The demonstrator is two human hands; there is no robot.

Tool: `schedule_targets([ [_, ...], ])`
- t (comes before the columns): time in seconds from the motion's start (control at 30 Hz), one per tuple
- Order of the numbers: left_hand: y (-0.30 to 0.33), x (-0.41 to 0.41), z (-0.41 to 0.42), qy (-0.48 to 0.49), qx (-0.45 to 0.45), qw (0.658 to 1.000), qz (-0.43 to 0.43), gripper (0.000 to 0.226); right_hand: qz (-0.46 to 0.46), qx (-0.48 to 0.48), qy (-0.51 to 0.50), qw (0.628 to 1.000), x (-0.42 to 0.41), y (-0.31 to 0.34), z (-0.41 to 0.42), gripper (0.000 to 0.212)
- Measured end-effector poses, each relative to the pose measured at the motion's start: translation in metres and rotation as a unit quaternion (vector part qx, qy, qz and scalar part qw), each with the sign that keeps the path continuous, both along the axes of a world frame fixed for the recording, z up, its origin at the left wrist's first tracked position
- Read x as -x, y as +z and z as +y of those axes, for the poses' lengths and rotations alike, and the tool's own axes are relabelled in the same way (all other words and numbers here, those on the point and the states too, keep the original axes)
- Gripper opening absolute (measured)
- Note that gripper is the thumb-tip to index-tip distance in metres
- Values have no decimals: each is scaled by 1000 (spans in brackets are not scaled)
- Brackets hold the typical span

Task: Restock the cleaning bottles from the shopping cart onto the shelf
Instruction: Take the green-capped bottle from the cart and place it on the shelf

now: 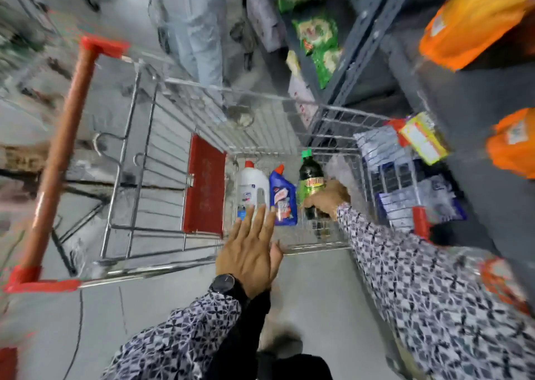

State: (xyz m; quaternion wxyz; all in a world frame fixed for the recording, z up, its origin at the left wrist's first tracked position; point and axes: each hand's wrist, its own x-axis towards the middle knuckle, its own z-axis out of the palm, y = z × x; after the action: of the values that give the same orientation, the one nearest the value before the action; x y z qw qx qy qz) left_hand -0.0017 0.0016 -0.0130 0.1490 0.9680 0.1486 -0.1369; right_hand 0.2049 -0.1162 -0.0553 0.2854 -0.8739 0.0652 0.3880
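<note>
Three cleaning bottles lie in the wire shopping cart (162,159): a white bottle with a red cap (251,190), a blue bottle with a red nozzle (283,199), and a dark bottle with a green cap and green label (311,174). My right hand (328,199) is wrapped around the lower body of the dark bottle. My left hand (252,252) hovers over the cart's near rim with fingers spread, its fingertips over the bases of the white and blue bottles, holding nothing. The grey shelf (474,183) stands to the right of the cart.
The shelf carries orange packs (474,21), green packets (321,44), blue-and-white packs (405,177) and a yellow box (424,138). The cart's red handle (62,165) is at left. Another person's legs (199,41) stand beyond the cart. Grey floor lies below.
</note>
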Motion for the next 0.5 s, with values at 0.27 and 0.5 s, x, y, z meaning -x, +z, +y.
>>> schedule_targets([
  [0.27,106,-22,-34,-34,49,984,-170,74,-236,-157,-104,953,70,202,-102,71],
  [0.5,313,-82,-157,-187,144,842,-485,68,-490,-186,-210,826,155,399,-225,54],
])
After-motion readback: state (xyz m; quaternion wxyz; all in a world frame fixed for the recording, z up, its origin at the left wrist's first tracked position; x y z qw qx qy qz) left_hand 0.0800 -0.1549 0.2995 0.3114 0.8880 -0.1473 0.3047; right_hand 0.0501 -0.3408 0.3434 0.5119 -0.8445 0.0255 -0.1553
